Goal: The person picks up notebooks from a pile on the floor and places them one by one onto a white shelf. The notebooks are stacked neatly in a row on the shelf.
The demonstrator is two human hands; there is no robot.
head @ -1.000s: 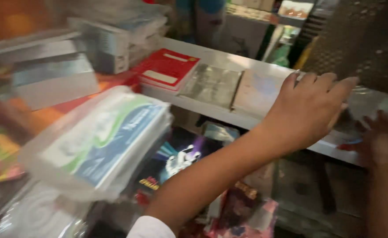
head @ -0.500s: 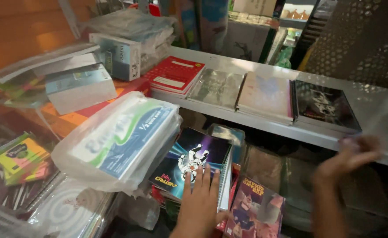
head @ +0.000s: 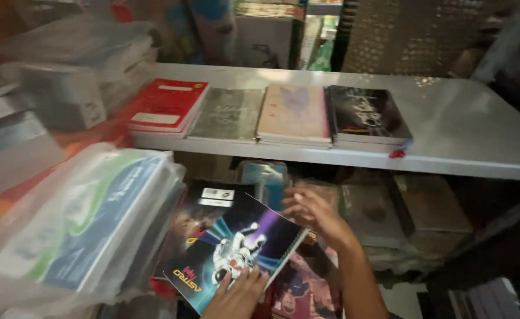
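A spiral notebook with an astronaut on its dark cover is tilted up from a pile of notebooks below the table. My left hand grips its near bottom edge. My right hand rests at its upper right corner by the spiral binding, fingers spread over the pile. More notebooks with colourful covers lie underneath. Both hands sit low in the view, beneath the white table.
On the table lie a red notebook stack, a grey one, a pale pink one and a black one. A plastic-wrapped bundle of books fills the left. Wrapped boxes stand behind it; cartons sit under the table.
My right hand came down from the table top to the pile underneath. My left hand dropped to the astronaut notebook and lifted its near edge. The view moved closer and rightward.
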